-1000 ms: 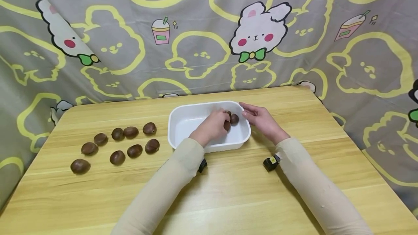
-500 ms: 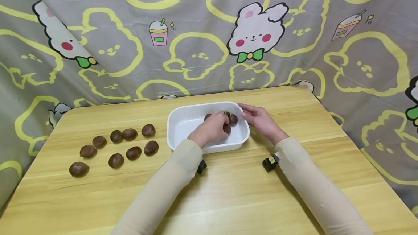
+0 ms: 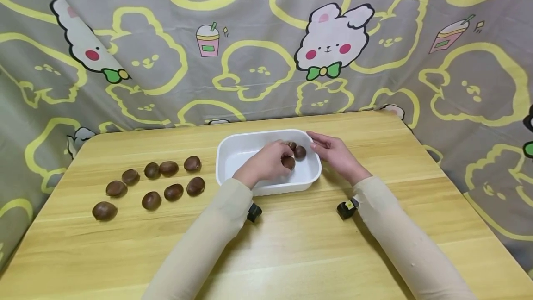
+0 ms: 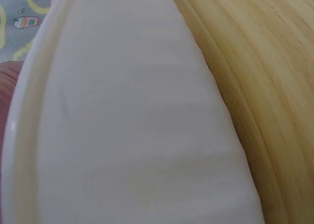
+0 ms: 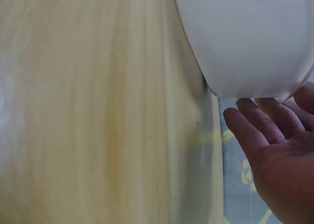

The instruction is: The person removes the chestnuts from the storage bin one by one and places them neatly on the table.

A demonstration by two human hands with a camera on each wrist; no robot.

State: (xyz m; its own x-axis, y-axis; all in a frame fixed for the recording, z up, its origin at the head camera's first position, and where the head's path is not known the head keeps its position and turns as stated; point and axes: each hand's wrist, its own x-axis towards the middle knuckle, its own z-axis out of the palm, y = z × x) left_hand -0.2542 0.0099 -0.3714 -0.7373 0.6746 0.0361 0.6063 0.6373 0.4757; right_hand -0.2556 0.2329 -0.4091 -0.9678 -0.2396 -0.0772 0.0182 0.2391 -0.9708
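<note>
Chestnut (image 3: pixel 288 163) is pinched by left hand (image 3: pixel 266 161) inside tray (image 3: pixel 287 188), which is apparently steadied against sliding by right hand (image 3: pixel 338 155), fingers extended.

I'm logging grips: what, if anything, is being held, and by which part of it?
The left hand appears to pinch a chestnut by its sides; exact contact is hidden. The right hand rests against the white tray.

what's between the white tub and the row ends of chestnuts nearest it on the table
Only bare wooden tabletop lies between the white tub and the nearest chestnuts; the head view shows it.
</note>
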